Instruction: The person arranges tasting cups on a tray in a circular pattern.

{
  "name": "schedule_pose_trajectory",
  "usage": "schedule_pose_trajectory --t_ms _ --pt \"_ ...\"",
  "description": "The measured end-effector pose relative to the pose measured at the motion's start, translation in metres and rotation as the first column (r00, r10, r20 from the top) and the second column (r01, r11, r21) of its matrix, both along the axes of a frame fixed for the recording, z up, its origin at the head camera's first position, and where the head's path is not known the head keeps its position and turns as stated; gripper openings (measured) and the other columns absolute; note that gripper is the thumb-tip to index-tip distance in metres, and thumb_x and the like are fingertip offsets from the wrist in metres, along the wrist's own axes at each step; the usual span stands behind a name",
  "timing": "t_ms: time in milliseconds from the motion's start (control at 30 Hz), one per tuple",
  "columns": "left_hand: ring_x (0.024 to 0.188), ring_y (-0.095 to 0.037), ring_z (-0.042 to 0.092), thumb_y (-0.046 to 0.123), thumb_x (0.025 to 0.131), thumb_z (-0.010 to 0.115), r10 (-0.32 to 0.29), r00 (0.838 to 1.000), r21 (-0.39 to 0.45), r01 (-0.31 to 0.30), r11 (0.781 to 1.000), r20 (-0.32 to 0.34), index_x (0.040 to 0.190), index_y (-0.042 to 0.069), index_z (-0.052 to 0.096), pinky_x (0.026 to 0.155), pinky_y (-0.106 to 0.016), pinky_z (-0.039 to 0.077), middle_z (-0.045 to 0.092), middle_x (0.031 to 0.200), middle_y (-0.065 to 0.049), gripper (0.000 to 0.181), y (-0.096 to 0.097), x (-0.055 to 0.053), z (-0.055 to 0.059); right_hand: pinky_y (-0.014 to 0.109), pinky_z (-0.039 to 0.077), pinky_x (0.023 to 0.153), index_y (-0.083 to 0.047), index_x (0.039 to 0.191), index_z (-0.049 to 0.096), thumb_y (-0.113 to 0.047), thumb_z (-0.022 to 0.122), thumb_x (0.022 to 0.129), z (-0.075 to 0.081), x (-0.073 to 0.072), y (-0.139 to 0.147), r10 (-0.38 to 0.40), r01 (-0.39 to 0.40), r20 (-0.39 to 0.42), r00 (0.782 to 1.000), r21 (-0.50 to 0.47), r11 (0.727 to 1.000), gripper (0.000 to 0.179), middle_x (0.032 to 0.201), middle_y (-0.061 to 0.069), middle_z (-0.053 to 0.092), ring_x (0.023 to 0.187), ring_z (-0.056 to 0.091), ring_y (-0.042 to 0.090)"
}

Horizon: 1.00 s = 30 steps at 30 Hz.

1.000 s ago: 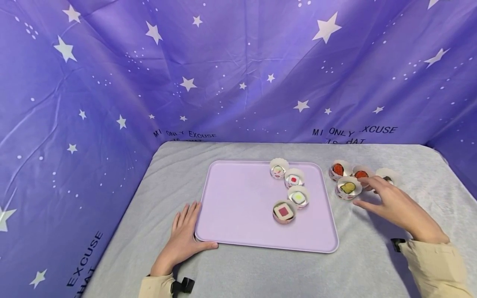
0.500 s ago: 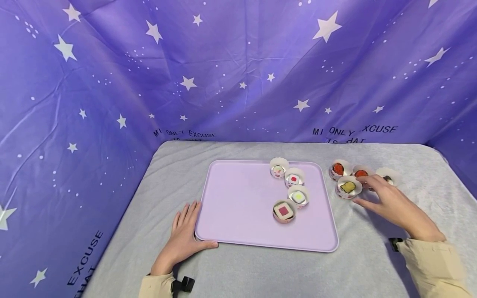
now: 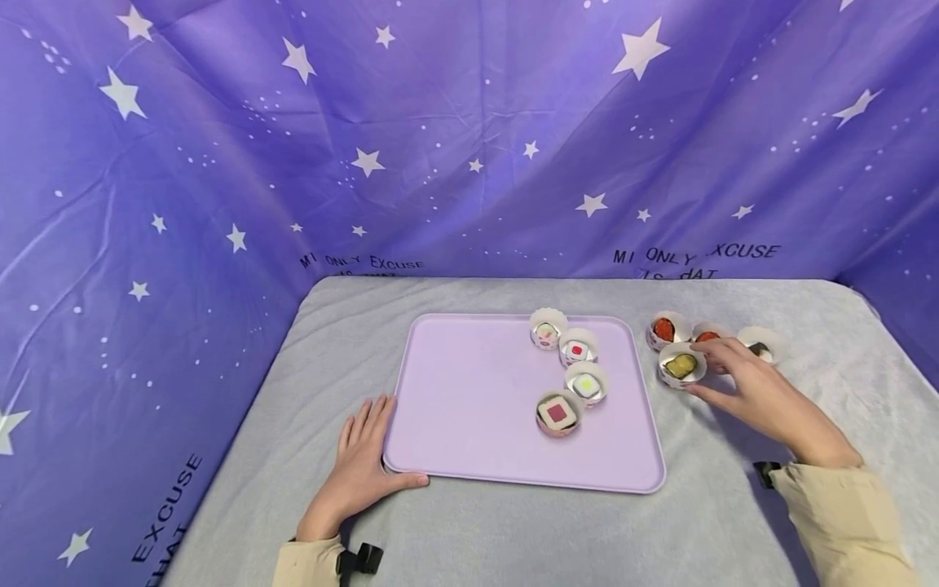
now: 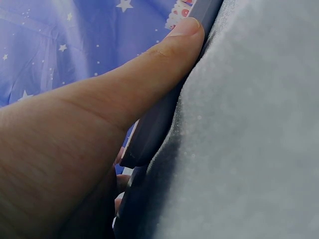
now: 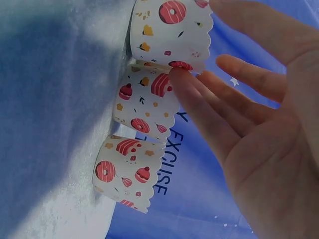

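Your right grip (image 3: 759,401): pinching yellow-filled cup (image 3: 672,380), on tabletop (image 3: 513,538) right of tray (image 3: 469,399). Your left grip (image 3: 363,465): straight-fingered at tray edge. Risk: overtight squeeze may crumple it; dragging could tip adjoining cups (image 5: 147,97).

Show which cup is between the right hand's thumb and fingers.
The cup with the yellow piece, frontmost beside the tray. Only it sits between the thumb and fingers of the right hand; red-topped neighbours stand behind.

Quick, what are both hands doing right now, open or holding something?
Left hand: open, resting against a corner of the light purple tray.
Right hand: closed, thumb and fingers pinching the yellow-filled paper cup.
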<state>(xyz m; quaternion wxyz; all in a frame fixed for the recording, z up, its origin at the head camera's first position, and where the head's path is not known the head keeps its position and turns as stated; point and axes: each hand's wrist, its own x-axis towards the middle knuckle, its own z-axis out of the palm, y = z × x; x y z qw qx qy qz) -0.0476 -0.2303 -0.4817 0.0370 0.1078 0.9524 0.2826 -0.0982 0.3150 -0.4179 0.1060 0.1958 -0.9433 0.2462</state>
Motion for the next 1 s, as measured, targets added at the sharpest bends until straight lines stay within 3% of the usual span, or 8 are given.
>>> schedule_pose_trajectory --t_ms 167,333,433,667,1000 --pt "0.152 -0.040 0.008 0.070 0.063 0.081 0.000 1.000 -0.003 0.000 1.000 -0.011 0.160 0.009 0.017 0.118 -0.060 0.001 0.018 0.164 -0.018 0.130 0.000 0.000 0.000 0.061 0.049 0.084 0.001 0.128 0.058 -0.012 0.085 0.077 -0.001 -0.002 -0.001 0.015 -0.015 -0.010 1.000 0.006 1.000 0.059 0.138 0.025 0.049 0.101 0.063 0.038" --pt "0.152 -0.040 0.007 0.070 0.063 0.080 0.000 1.000 -0.004 0.000 1.000 -0.010 0.160 0.010 0.017 0.118 -0.060 0.001 0.018 0.164 -0.018 0.130 0.000 -0.001 0.000 0.043 0.049 0.081 0.001 0.129 0.056 -0.013 0.088 0.072 -0.004 -0.007 0.000 0.032 -0.027 -0.088 0.996 0.062 0.998 0.067 0.130 0.019 0.054 0.096 0.058 0.024" --pt "0.152 -0.040 0.007 0.070 0.063 0.080 0.000 1.000 -0.006 0.000 1.000 -0.007 0.160 0.010 0.017 0.118 -0.060 0.001 0.017 0.164 -0.018 0.131 0.000 -0.001 0.000 0.040 0.048 0.080 0.002 0.129 0.055 -0.013 0.089 0.071 -0.006 -0.009 0.000 0.041 -0.034 -0.091 0.995 0.074 0.997 0.068 0.126 0.017 0.056 0.096 0.058 0.023" --pt "0.152 -0.040 0.008 0.070 0.063 0.080 0.000 1.000 -0.007 0.000 1.000 -0.011 0.160 0.010 0.017 0.118 -0.060 0.001 0.018 0.164 -0.018 0.131 0.000 -0.001 0.001 0.065 0.043 0.090 0.006 0.127 0.055 -0.014 0.088 0.072 -0.008 -0.015 -0.003 0.048 -0.048 -0.002 0.999 0.043 0.998 0.067 0.127 0.026 0.053 0.117 0.048 0.043" --pt "0.152 -0.041 0.008 0.069 0.063 0.081 -0.003 1.000 -0.003 0.003 1.000 -0.010 0.160 0.009 0.017 0.118 -0.060 0.001 0.018 0.164 -0.019 0.131 0.000 0.000 0.003 0.072 0.039 0.094 0.003 0.133 0.050 -0.038 0.083 0.079 -0.006 -0.017 -0.011 -0.040 0.028 0.166 0.985 0.072 0.997 0.075 0.135 0.035 0.049 0.117 0.049 0.059"
